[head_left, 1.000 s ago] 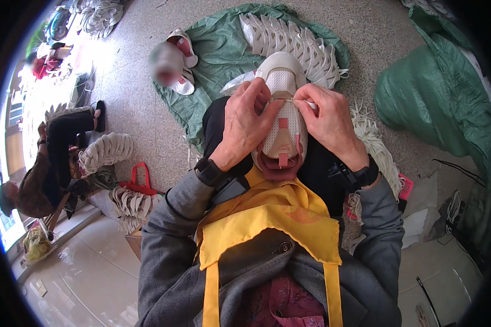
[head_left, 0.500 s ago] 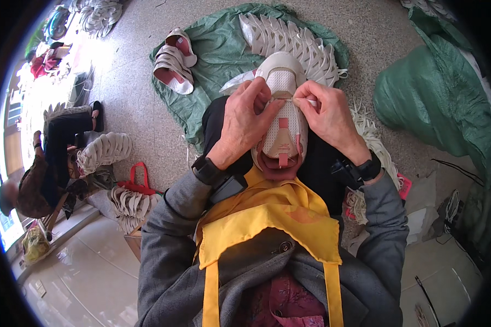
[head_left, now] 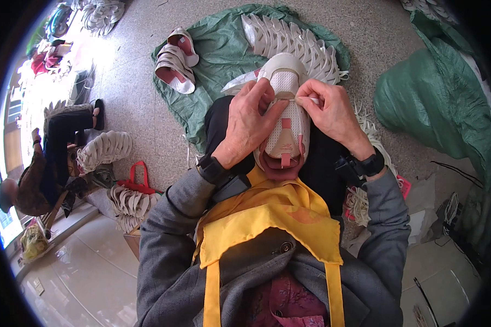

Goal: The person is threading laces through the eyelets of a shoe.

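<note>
A white and beige sneaker (head_left: 283, 126) with pink trim and a pink heel loop lies across my lap, its toe pointing away from me. My left hand (head_left: 249, 117) grips its left side, thumb laid over the tongue area and the other fingers curled at the edge, partly hidden. At the right side of the same opening, my right hand (head_left: 327, 109) is closed in a pinch on a white shoelace (head_left: 314, 101), of which only a short piece shows. The two hands are close together but apart.
Beyond the shoe, a green sheet (head_left: 218, 60) bears a row of pale shoe uppers (head_left: 294, 43) and several finished-looking shoes (head_left: 174, 68). A full green sack (head_left: 431, 98) stands right. White laces (head_left: 360, 204) hang beside my right knee. Another person (head_left: 38, 174) sits far left near stacked uppers (head_left: 106, 148).
The whole view has shifted very slightly. Both hands stay at the shoe's opening in nearly the same pose, the right still pinching the lace.
</note>
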`<state>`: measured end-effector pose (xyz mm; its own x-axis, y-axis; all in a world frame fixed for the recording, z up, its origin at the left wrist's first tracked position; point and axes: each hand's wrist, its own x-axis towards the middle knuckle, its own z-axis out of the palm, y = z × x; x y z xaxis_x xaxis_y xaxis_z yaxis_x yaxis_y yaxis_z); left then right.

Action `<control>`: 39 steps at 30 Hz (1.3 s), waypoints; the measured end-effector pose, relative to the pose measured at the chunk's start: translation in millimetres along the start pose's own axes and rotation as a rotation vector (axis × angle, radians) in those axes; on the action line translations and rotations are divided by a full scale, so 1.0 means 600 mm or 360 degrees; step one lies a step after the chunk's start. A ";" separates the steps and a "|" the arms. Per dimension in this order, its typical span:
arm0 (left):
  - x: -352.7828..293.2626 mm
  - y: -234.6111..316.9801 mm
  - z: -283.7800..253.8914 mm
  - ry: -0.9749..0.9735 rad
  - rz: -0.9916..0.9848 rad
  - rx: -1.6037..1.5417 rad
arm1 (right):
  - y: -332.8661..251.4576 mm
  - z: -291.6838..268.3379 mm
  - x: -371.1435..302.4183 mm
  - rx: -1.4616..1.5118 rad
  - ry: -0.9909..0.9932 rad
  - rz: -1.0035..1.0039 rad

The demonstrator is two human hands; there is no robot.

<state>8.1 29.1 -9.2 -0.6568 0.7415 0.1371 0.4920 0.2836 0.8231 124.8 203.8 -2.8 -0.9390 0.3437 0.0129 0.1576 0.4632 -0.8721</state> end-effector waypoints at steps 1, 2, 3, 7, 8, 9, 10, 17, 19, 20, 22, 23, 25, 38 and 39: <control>0.000 -0.001 0.000 0.0000 -0.0006 -0.0014 | -0.001 0.000 0.001 0.0008 -0.0013 0.0016; 0.000 -0.001 0.001 -0.0001 -0.0012 -0.0027 | -0.002 -0.001 0.001 -0.0011 -0.0024 0.0006; 0.000 -0.001 0.000 -0.0001 -0.0012 -0.0028 | -0.004 -0.002 0.002 -0.0028 -0.0034 -0.0005; -0.001 0.000 0.000 0.0008 -0.0014 -0.0049 | -0.011 -0.019 0.010 -0.0314 -0.0108 -0.0352; -0.002 0.001 0.000 0.0013 -0.0016 -0.0059 | -0.010 -0.020 0.010 -0.0343 -0.0102 -0.0421; -0.002 0.001 0.000 0.0010 -0.0013 -0.0049 | -0.008 -0.021 0.011 -0.0372 -0.0097 -0.0491; -0.001 0.002 0.000 0.0007 -0.0009 -0.0039 | -0.008 -0.021 0.012 -0.0402 -0.0092 -0.0561; -0.001 0.000 -0.003 -0.0006 0.0016 -0.0032 | -0.008 -0.019 0.017 -0.0214 -0.0163 -0.0180; -0.001 -0.003 -0.002 -0.0003 0.0005 -0.0042 | -0.010 -0.020 0.020 -0.0158 -0.0218 -0.0052; -0.001 -0.004 -0.002 -0.0001 0.0000 -0.0047 | -0.010 -0.021 0.023 -0.0135 -0.0235 -0.0025; -0.001 -0.002 -0.001 0.0000 -0.0001 -0.0054 | -0.009 -0.023 0.023 -0.0098 -0.0263 0.0034; -0.001 -0.002 -0.001 0.0000 -0.0001 -0.0058 | -0.009 -0.023 0.022 -0.0110 -0.0246 0.0000; -0.001 -0.002 -0.002 -0.0001 -0.0001 -0.0053 | -0.009 -0.021 0.021 -0.0123 -0.0220 -0.0072; 0.001 -0.004 0.014 0.0126 0.0060 0.0055 | -0.006 -0.012 0.010 -0.0172 -0.0082 -0.0150; 0.001 -0.003 0.014 0.0134 0.0059 0.0061 | -0.010 -0.010 0.011 -0.0158 -0.0078 -0.0112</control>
<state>11.6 34.4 -15.6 -0.6824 0.6988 0.2144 0.5375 0.2810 0.7951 119.4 208.2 5.3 -0.9623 0.2681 0.0465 0.1178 0.5644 -0.8171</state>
